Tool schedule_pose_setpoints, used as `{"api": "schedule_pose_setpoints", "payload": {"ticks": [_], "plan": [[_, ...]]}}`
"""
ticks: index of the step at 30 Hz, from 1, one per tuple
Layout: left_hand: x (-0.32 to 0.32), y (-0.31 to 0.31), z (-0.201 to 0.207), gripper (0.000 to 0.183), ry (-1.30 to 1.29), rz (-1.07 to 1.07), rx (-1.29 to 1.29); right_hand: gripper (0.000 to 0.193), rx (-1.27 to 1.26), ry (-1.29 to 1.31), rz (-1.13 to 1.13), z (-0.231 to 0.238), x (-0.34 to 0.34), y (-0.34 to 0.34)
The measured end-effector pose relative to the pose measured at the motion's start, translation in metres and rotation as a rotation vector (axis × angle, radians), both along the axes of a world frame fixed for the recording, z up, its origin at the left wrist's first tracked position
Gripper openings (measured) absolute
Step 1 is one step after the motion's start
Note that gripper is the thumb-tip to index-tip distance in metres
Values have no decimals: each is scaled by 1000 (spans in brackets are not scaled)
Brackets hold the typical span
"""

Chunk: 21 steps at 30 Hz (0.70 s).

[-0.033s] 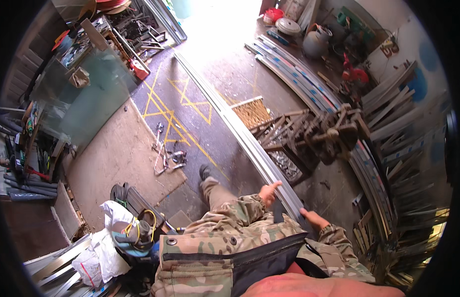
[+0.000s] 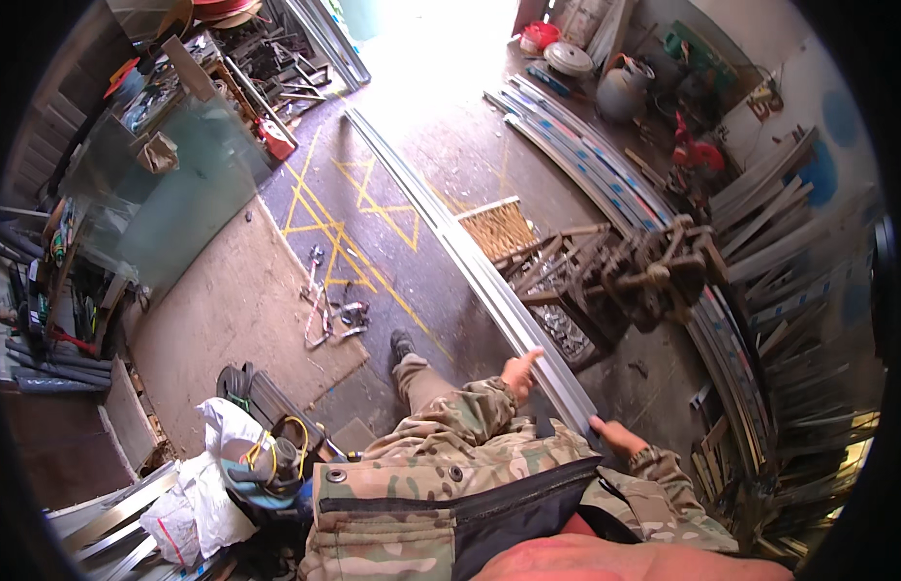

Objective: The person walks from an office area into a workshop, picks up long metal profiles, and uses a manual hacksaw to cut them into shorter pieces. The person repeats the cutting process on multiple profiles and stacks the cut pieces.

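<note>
A long, pale metal profile (image 2: 470, 266) with ridges along its length slants from the bright doorway down to my waist. My left hand (image 2: 520, 376) grips its left edge, with a finger lying along the top. Close to the near end, my right hand (image 2: 620, 438) holds the right edge, the thumb on top and the other fingers mostly hidden beneath. Both hands are bare, below camouflage sleeves. The profile passes over the floor just left of a rusty metal stand (image 2: 654, 271).
Bundled long profiles (image 2: 591, 155) lie along the right, near a grey gas cylinder (image 2: 625, 89). A tangled strap (image 2: 320, 310) lies by the brown board (image 2: 228, 310) on the left. Glass sheets (image 2: 179, 208) lean behind it. White sacks (image 2: 213, 479) stand at lower left.
The view has shifted slightly. My left hand sits a little further left and my right hand slightly lower; both keep hold of the profile.
</note>
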<state>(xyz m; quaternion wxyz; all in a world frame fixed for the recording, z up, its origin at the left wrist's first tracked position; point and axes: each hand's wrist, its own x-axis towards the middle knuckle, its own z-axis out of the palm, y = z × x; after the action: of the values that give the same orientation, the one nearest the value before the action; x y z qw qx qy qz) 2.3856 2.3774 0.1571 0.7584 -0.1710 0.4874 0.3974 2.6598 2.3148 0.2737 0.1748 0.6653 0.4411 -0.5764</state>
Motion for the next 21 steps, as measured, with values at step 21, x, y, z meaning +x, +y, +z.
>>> {"api": "schedule_pose_setpoints", "payload": {"ticks": [21], "plan": [[-286, 322, 68, 66, 402, -18, 39, 72, 486, -77, -283, -41, -240, 163]]}}
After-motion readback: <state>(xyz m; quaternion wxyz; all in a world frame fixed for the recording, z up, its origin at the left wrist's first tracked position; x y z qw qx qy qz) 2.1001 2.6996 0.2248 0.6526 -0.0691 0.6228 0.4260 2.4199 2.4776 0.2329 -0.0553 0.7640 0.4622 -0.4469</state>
